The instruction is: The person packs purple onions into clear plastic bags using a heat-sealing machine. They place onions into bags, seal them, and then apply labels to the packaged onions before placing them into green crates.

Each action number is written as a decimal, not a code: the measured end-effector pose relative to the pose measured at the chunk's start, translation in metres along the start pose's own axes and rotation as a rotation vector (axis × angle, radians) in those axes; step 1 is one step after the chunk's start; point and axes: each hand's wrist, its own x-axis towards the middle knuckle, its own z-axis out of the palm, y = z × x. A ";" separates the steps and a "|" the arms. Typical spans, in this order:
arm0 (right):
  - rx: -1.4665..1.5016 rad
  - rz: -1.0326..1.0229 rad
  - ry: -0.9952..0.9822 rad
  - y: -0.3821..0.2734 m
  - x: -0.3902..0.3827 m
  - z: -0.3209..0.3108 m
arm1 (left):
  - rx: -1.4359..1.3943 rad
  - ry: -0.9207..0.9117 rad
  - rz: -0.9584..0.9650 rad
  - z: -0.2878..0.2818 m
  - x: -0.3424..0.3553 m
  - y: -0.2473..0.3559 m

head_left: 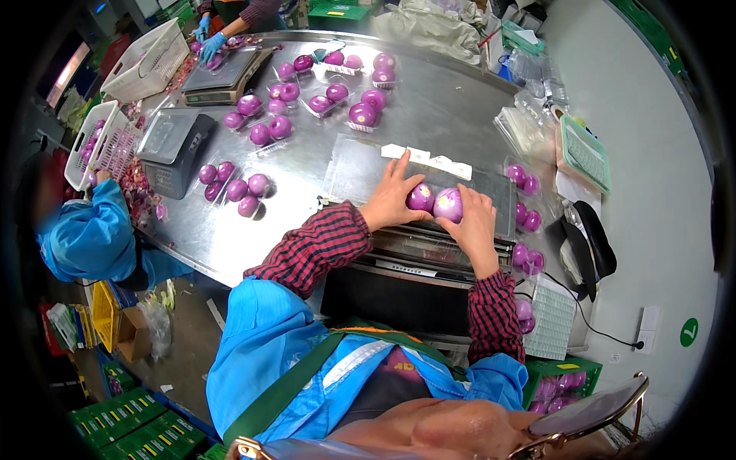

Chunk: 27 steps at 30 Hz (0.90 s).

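Spreading widest, the metal surface is carrying a flat-topped machine; above it, the left hand and right hand, fingers parted, are cupping two purple onions, likely firm, slippery and bruisable, best gripped around their widest sides.

The tabletop across the upper centre is metal, smooth and glossy with bright reflections. Onions at frame centre present smooth, shiny skins; the white basket, upper left, is plastic. Checked sleeves near centre are matt cloth, the brown box, lower left, matt cardboard.
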 end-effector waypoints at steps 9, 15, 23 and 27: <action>-0.025 -0.092 0.064 -0.016 0.008 0.007 | -0.324 0.008 -0.096 -0.013 -0.004 -0.010; 0.162 -0.099 0.062 -0.022 0.013 0.019 | -0.201 0.041 -0.027 -0.006 -0.014 -0.019; 0.118 0.168 0.165 0.034 -0.085 -0.012 | -0.167 0.155 -0.487 -0.071 -0.098 -0.017; -0.022 0.315 0.084 0.045 -0.115 0.005 | 0.183 -0.037 -0.516 -0.073 -0.123 -0.007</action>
